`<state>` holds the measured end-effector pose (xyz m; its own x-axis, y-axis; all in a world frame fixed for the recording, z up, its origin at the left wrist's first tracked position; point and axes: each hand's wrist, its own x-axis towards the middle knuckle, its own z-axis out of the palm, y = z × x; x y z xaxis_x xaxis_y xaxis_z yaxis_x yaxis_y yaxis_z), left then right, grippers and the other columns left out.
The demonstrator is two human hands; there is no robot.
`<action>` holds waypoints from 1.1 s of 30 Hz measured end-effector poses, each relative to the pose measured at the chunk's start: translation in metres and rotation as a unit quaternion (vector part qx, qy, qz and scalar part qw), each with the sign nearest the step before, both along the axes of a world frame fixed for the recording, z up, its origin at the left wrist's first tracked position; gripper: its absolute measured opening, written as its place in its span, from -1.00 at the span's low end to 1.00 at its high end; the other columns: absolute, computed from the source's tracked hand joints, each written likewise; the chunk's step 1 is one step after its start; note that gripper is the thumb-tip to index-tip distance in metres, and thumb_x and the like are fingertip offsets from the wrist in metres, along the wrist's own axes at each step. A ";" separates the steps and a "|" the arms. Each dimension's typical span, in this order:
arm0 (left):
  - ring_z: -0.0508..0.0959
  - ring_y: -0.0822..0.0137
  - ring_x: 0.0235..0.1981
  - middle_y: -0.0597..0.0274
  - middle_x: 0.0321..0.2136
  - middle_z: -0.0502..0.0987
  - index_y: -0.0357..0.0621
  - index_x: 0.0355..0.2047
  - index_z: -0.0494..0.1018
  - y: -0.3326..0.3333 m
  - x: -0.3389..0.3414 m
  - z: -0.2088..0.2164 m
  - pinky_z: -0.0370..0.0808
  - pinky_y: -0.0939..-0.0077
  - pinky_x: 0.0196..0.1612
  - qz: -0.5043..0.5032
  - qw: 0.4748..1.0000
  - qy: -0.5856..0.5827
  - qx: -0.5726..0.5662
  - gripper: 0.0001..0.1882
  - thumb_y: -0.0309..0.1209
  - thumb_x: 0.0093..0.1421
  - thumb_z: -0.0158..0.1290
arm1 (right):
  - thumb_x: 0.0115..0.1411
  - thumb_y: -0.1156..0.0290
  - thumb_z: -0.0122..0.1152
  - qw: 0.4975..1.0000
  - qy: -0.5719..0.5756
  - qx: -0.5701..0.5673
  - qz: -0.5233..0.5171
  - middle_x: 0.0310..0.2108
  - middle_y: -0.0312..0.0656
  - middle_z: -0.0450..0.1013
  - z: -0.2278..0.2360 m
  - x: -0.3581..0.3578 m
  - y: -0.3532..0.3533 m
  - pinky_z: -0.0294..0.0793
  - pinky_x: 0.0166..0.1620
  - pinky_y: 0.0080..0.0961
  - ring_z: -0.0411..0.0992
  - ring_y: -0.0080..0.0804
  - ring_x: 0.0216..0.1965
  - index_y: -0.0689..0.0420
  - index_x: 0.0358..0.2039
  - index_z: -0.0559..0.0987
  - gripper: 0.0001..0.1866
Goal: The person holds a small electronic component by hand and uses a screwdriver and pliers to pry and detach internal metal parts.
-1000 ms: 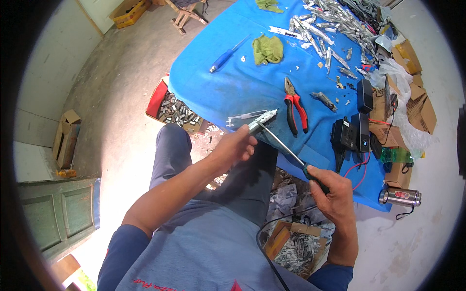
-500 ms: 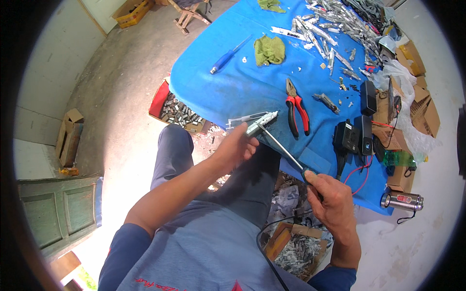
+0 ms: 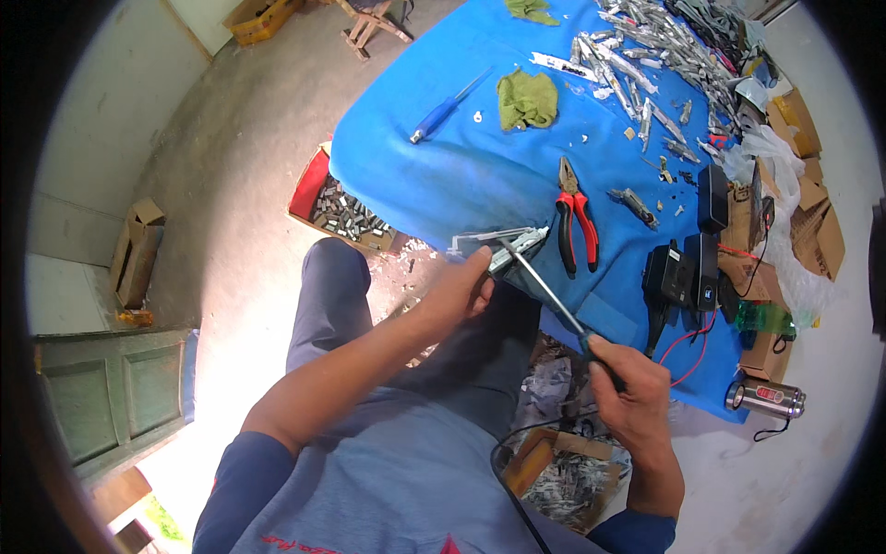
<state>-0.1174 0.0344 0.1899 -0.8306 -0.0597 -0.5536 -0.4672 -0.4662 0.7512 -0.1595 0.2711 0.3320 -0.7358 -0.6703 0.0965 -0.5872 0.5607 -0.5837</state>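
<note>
My left hand [image 3: 464, 288] is closed around a narrow silver-and-white metal part [image 3: 528, 246], held at the blue-covered table's near edge. A thin, pale strip [image 3: 480, 237] sticks out along its far side. My right hand [image 3: 629, 380] grips the dark handle of a screwdriver with a long metal shaft [image 3: 552, 294]. Its tip meets the part just beyond my left fingers; the exact contact is too small to make out. Red-and-black pliers [image 3: 578, 222] lie to the right of the part, jaws pointing away.
A blue screwdriver [image 3: 449, 107] and green cloth [image 3: 527, 99] lie farther back. Metal parts [image 3: 637, 69] are heaped at the far right. Black devices [image 3: 672, 275] and a steel flask [image 3: 766, 398] line the right side. Below left sits a box of small pieces [image 3: 346, 212]. A black cable [image 3: 496, 462] crosses my lap.
The screwdriver's tip has shifted along the part toward my left fingers. Both hands have moved slightly down and right in the picture, and the whole view has shifted a little.
</note>
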 end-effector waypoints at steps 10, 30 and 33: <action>0.29 0.45 -0.68 0.36 -0.77 0.29 -0.05 -0.69 0.30 -0.002 -0.002 -0.001 0.18 0.59 -0.54 0.001 1.000 -0.018 -0.016 -0.36 0.18 0.32 -0.26 | -0.01 0.64 0.25 0.999 -0.028 0.032 -0.015 -0.39 -0.04 0.55 0.022 -0.004 0.013 0.50 -0.35 -0.45 0.55 -0.22 -0.42 0.22 -0.19 0.61 -0.69; 0.20 0.45 -0.70 0.36 -0.79 0.20 -0.04 -0.71 0.23 0.001 0.000 -0.009 0.17 0.56 -0.53 0.000 1.000 0.007 -0.005 -0.33 0.25 0.29 -0.24 | -0.03 0.63 0.26 0.984 0.063 0.131 0.101 -0.55 -0.15 0.39 0.041 -0.017 0.002 0.34 -0.51 -0.39 0.41 -0.23 -0.56 0.16 -0.15 0.55 -0.64; 0.20 0.42 -0.70 0.35 -0.81 0.18 -0.04 -0.73 0.20 0.001 -0.001 -0.016 0.19 0.53 -0.51 0.002 1.000 0.015 -0.004 -0.32 0.25 0.30 -0.28 | -0.01 0.60 0.25 0.984 0.053 0.132 0.106 -0.55 -0.14 0.36 0.039 -0.019 -0.002 0.35 -0.50 -0.36 0.41 -0.20 -0.55 0.18 -0.13 0.54 -0.64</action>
<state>-0.1182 0.0350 0.1742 -0.8466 -0.0669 -0.5280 -0.4430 -0.4610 0.7689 -0.1783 0.2688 0.3711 -0.5722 -0.8195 -0.0329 -0.7568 0.5430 -0.3639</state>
